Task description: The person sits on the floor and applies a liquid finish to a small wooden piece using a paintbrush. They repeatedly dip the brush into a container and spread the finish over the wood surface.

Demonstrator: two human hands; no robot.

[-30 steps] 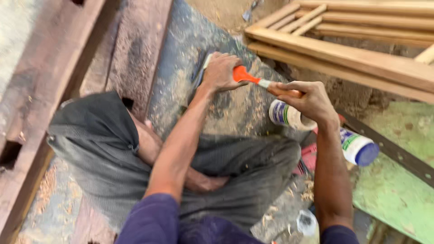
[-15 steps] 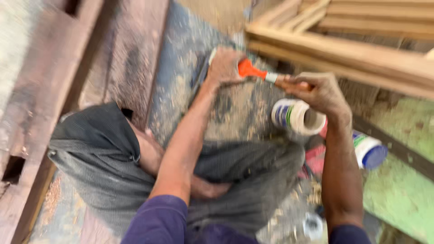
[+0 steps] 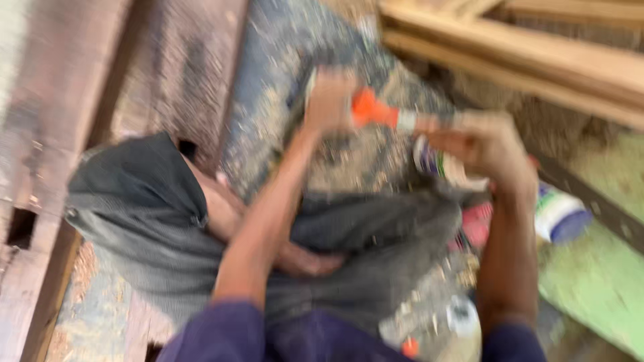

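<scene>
My left hand is closed around the orange-nozzled glue bottle, which lies roughly level with its tip pointing right. My right hand meets that tip, fingers curled, though blur hides what they pinch. A white tub sits just beyond.

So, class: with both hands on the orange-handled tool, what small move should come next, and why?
Probably steady it first: the left hand grips the orange handle and the right hand pinches its far end above the open white tub. The view is too blurred to judge more.
</scene>
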